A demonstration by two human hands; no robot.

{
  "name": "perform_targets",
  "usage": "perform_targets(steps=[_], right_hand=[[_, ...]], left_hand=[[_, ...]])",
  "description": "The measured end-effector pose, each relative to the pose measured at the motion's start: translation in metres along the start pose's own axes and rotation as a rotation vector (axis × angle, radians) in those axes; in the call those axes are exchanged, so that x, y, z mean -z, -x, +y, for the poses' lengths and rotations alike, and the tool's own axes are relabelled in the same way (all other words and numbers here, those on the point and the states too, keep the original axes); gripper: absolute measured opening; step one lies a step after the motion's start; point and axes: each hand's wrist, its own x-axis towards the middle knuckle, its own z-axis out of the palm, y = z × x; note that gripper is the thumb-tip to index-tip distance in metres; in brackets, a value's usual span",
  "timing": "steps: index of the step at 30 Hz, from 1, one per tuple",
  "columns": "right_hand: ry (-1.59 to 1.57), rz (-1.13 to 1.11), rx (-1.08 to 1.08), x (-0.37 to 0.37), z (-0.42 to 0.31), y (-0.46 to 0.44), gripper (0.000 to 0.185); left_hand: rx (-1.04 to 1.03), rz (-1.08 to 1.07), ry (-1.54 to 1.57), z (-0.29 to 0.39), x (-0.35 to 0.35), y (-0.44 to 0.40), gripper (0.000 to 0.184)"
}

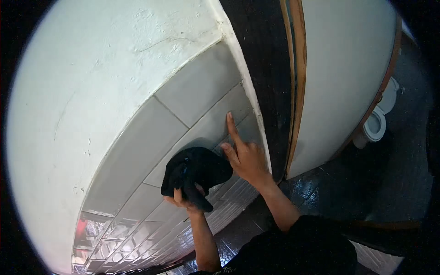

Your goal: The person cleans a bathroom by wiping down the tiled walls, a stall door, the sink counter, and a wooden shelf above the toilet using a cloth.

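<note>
Head view: my left fingers (178, 197) are clamped on a bunched black cloth (195, 172), held against the tiled wall (197, 112). Right hand (251, 161): index extended onto a tile, thumb apart, nothing gripped. White edge strip (250, 91) just right of these fingers; bare tile above them, open room.

A dark, bunched cloth (195, 169), crumpled into thick folds with one end drooping, appears just below center frame before glossy gray wall tiles (201, 98), rectangular and divided by slanting joints.
</note>
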Motion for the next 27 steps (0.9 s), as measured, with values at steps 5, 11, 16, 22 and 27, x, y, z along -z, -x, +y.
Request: perform_targets(steps=[5, 11, 16, 22, 27], right_hand=[[0.099, -0.012, -0.015, -0.007, 0.014, 0.004, 0.068], [0.039, 0.039, -0.016, 0.004, 0.005, -0.019, 0.066], [0.066, 0.032, 0.001, 0.003, 0.01, -0.016, 0.067], [0.14, -0.028, 0.022, -0.002, 0.027, 0.006, 0.063], [0.159, 0.009, 0.051, -0.007, 0.031, 0.0, 0.062]], left_hand=[[0.003, -0.033, -0.118, -0.004, 0.005, 0.009, 0.048], [-0.038, 0.029, -0.018, -0.001, -0.004, -0.003, 0.047], [-0.032, 0.019, -0.09, -0.005, -0.002, 0.006, 0.048], [-0.005, 0.078, -0.053, -0.002, -0.007, 0.01, 0.049], [-0.018, -0.033, -0.103, -0.003, 0.001, 0.007, 0.05]])
